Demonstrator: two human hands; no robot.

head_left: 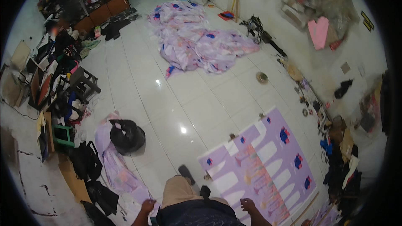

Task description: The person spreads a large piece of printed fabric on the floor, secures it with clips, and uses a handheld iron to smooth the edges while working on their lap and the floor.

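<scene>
At the lower edge, my left hand (148,206) is closed, its fingers curled. It overlaps the end of a long strip of pale purple printed fabric (119,175); whether it grips the cloth is hidden. My right hand (247,204) is held out over the near left side of a flat printed sheet (289,150), its fingers loosely bent and slightly apart, nothing visible in them. The sheet is purple with white pattern-piece shapes, blue-and-pink motifs and an orange-pink band. Metal clips (233,136) sit along its far left edge. Between my hands show a beige-clad leg and a dark shoe.
A knotted black plastic bag (127,137) sits on the fabric strip. Farther off, a large heap of purple printed fabric (197,42) covers the tiles. Stools (85,80), bags and clutter line the left wall; cables and scraps line the right. Someone's bare skin (307,222) shows at bottom right.
</scene>
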